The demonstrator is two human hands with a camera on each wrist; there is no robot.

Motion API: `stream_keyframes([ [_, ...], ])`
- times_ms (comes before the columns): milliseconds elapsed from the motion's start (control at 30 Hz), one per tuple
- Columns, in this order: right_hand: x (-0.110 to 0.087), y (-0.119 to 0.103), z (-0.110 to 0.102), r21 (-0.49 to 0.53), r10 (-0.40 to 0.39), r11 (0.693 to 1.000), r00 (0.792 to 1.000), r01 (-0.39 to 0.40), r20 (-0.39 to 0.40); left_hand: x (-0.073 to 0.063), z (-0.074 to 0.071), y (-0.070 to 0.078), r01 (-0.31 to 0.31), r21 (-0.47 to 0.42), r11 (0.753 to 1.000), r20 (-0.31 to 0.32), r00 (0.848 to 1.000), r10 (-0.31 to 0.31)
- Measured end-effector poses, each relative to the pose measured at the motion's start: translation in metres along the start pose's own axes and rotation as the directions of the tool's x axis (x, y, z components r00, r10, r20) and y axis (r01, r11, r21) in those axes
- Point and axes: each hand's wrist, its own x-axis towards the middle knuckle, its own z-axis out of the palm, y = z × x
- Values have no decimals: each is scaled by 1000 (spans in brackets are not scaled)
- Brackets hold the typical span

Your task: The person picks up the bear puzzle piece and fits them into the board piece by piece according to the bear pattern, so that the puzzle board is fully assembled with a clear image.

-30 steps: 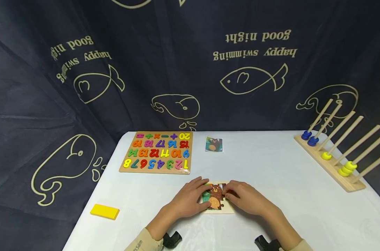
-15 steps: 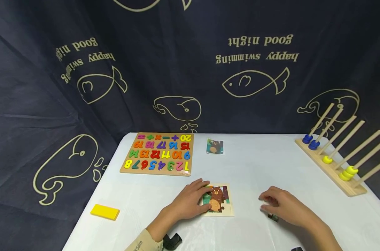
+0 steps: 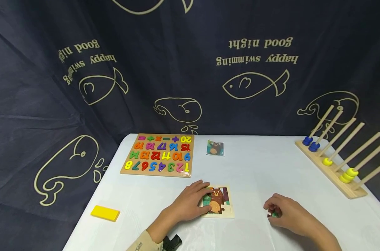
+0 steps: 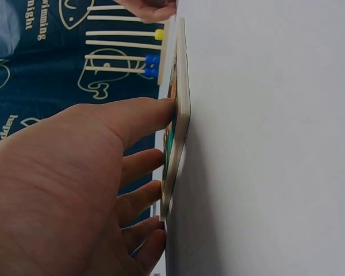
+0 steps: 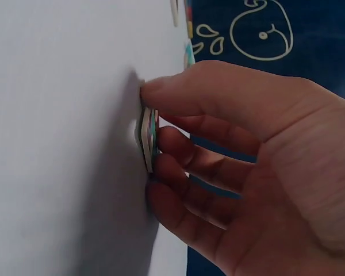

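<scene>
A small wooden jigsaw puzzle (image 3: 217,202) with a bear picture lies flat in its pale frame; its lower right corner shows bare wood. My left hand (image 3: 191,202) rests on the puzzle's left side, thumb and fingertips touching its face, as the left wrist view (image 4: 175,115) confirms from the side. To the right, low over the table, my right hand (image 3: 287,212) pinches a small dark and green puzzle piece (image 3: 272,213) between thumb and fingers. In the right wrist view, the puzzle piece (image 5: 148,138) appears as two thin stacked layers, tilted near the table surface.
Behind the puzzle lies a bear picture card (image 3: 215,148). A number board (image 3: 158,155) stands back left, a yellow block (image 3: 105,213) front left. A wooden peg rack (image 3: 332,169) with blue and yellow rings lines the right edge. A dark printed curtain (image 3: 190,69) hangs behind.
My right hand has left the puzzle and moved right to a loose piece, which it now pinches. The left hand stays on the puzzle. The head view has tipped slightly.
</scene>
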Motion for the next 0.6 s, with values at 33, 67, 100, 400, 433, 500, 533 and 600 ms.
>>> stream_keyframes([
  [33,1,-2,0,-9,16,1000,1000,-16,-5,0,0,0,-1,2,1000,-1,1000,1],
  [67,2,-4,1,-16,30,999,1000,-30,-10,0,0,0,0,4,1000,-2,1000,0],
  [100,3,-6,1,-21,37,999,999,-38,-18,0,0,0,1,7,1000,-4,1000,-1],
  [400,17,-21,10,-32,34,999,991,-39,-128,0,2,-1,10,15,1000,-2,1000,-10],
  [433,18,-22,12,-43,16,999,990,-22,-142,0,1,-1,8,14,1000,-2,1000,-8],
  [500,22,-23,18,-62,-33,998,985,23,-169,0,1,-1,6,11,1000,-2,1000,-6],
  [533,24,-24,21,-69,-58,997,982,46,-181,0,1,-1,3,11,1000,-2,1000,-3],
  [600,28,-26,27,-79,-93,994,977,79,-192,0,0,-1,0,11,1000,-1,1000,0],
])
